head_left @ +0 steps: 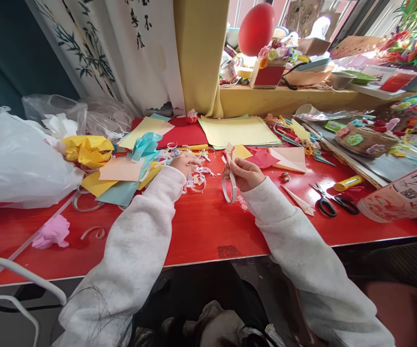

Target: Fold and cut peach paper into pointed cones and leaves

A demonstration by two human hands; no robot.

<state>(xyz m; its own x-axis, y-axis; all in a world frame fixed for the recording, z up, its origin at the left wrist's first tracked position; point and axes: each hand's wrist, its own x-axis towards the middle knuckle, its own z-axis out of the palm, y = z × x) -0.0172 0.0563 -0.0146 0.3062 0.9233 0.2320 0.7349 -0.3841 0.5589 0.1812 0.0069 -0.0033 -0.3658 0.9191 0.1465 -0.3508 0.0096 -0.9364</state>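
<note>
My right hand (246, 174) pinches a folded pale pink paper piece (230, 153) together with a white strip loop (232, 192) that hangs below the fingers, over the red table (208, 226). To its left, my left hand (185, 164) rests low on a heap of curled white paper scraps (197, 182); its fingers point right, and whether they grip anything is too small to tell. Coloured paper sheets (123, 169) lie just left of that hand. Beyond both hands are pale yellow sheets (239, 131) on the table.
Black scissors (333, 200), a yellow tube (348, 183) and a tilted pink cup (403, 193) are on the right. A white plastic bag (20, 159) and crumpled pink paper (52, 232) lie left. A woven flower basket (369, 140) stands at the back right.
</note>
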